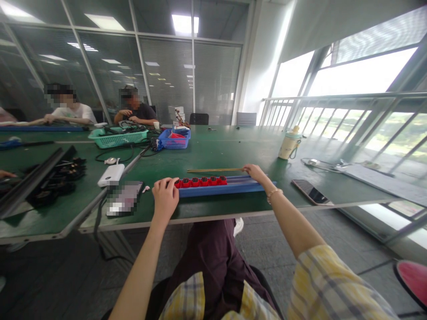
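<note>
A long blue trough (230, 190) lies on the table in front of me, with a row of several red blocks (204, 182) with dark tops in its left part. My left hand (166, 195) is closed around the trough's left end, its fingertips by the leftmost red block. Just behind the trough, a thin brass-coloured rod (216, 170) runs parallel to it. My right hand (255, 172) pinches the rod's right end, above the trough's right part. The fingertips of both hands are partly hidden.
Left of me are a phone (125, 198), a white power bank (111, 175) and a small earbud. Farther back stand a green basket (116, 140) and a blue basket (175, 141). To the right are a bottle (289, 144) and another phone (311, 192). Two people sit across the tables.
</note>
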Available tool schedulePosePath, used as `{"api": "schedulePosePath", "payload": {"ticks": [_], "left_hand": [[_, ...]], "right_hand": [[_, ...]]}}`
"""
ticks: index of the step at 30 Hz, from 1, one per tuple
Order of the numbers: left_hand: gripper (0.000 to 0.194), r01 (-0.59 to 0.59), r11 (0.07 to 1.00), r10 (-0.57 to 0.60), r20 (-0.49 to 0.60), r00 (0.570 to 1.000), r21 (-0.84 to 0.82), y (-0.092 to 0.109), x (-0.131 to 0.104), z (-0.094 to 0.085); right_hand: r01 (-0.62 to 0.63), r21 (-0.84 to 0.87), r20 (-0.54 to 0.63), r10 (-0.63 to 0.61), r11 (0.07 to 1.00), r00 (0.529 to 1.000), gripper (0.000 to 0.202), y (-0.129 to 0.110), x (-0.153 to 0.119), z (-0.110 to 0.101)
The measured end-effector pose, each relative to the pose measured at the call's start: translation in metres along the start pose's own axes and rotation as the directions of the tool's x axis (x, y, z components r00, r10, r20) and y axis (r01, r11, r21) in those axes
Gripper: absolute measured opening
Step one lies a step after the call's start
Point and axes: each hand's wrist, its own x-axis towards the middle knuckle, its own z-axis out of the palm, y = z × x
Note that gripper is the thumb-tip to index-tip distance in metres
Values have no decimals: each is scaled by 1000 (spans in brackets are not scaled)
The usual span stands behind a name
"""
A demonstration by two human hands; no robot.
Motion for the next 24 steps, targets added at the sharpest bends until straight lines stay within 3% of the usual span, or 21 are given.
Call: {"api": "schedulePosePath", "payload": {"ticks": [6, 10, 14, 18, 24], "left_hand": [[36, 2, 1000, -2, 6, 1000, 3, 0, 0, -1], [35, 4, 1000, -4, 10, 1000, 8, 0, 0, -2], [35, -2, 1000, 2, 11, 1000, 8, 0, 0, -3], [36, -1, 1000, 1, 16, 1000, 8, 0, 0, -2], [37, 19, 1000, -19, 17, 1000, -7, 1, -1, -1]], "right_hand": [[69, -66, -271, -84, 995, 959, 33, -15, -11, -6], [35, -116, -463, -85, 993, 882, 32, -23, -27, -10], [-10, -57, -602, -26, 998, 798, 32, -27, -47, 0], [21, 123, -668, 67, 992, 741, 31, -27, -62, 10], [131, 248, -674, 73, 960, 735, 28, -33, -70, 10]]}}
